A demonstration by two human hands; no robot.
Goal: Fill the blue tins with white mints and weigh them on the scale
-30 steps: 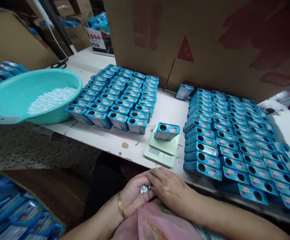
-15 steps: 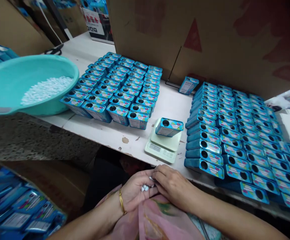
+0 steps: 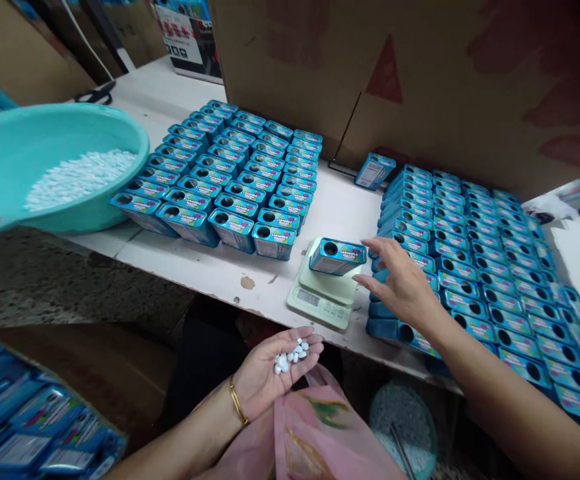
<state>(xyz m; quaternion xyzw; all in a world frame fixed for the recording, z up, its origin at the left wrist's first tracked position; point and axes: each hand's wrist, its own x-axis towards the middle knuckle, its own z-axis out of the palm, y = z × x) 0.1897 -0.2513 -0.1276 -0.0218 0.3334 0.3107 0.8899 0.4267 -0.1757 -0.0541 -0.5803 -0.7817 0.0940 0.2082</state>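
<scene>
Palm up above my lap, my left hand [image 3: 275, 373] cups a small heap of pale blue-white candies [image 3: 295, 357]. Its fingers are only lightly curled. Over the table, my right hand [image 3: 395, 277] is open, thumb and fingers spread just right of a blue candy tin [image 3: 337, 257]. I cannot tell whether the fingertips touch it. That tin, with a round dark hole in its top, stands on a pale green kitchen scale [image 3: 320, 297]. The reading on the scale's display is too blurred to make out.
Left stands a turquoise basin [image 3: 135, 127] with candies inside. Rows of blue tins [image 3: 235, 200] stand mid-table, with more tins [image 3: 470, 267] at right. Behind is a large cardboard box [image 3: 295, 67]. A carton of tins [image 3: 45, 427] sits low left, a bucket [image 3: 425, 407] below right.
My right hand has left my left hand and moved up and right to the tin on the scale. My left palm has opened out, showing the candies. The view has shifted slightly.
</scene>
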